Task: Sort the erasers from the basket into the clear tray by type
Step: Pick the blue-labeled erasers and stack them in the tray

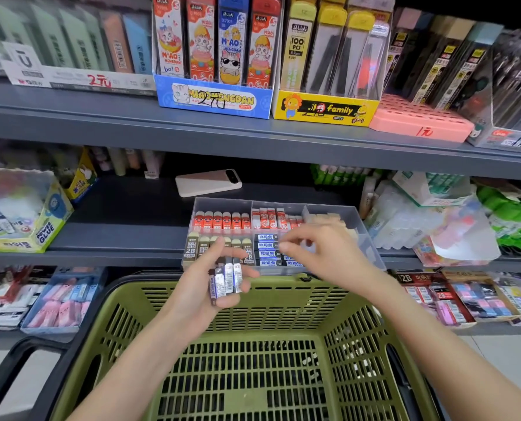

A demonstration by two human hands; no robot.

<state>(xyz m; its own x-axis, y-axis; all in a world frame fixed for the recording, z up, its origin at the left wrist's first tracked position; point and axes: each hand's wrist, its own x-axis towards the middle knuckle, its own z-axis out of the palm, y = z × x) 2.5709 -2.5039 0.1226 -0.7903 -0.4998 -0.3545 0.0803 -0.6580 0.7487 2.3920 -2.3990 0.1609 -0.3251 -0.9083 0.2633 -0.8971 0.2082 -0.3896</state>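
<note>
Now gripping a bunch of blue-sleeved erasers [227,279] in the left hand [200,282], fingers and thumb curled round them, just above the far rim of the green basket [283,282]. Holding the right hand [320,253] over the clear tray [367,229] on the dark shelf [125,214], fingers bent and fingertips drawn close together above the blue row [268,253]; too blurred to tell if pinching anything. Inside the tray, grouped by kind: orange-sleeved erasers [222,221] back left, red-and-white erasers [266,218] back middle, pale plain erasers [329,220] back right, brown 2B erasers [192,249] front left, blue row front middle. Behind the tray, flat on the same shelf, a white phone [207,183]. On the shelf above, a blue display carton [213,100] beside a yellow display carton [323,109].
</note>
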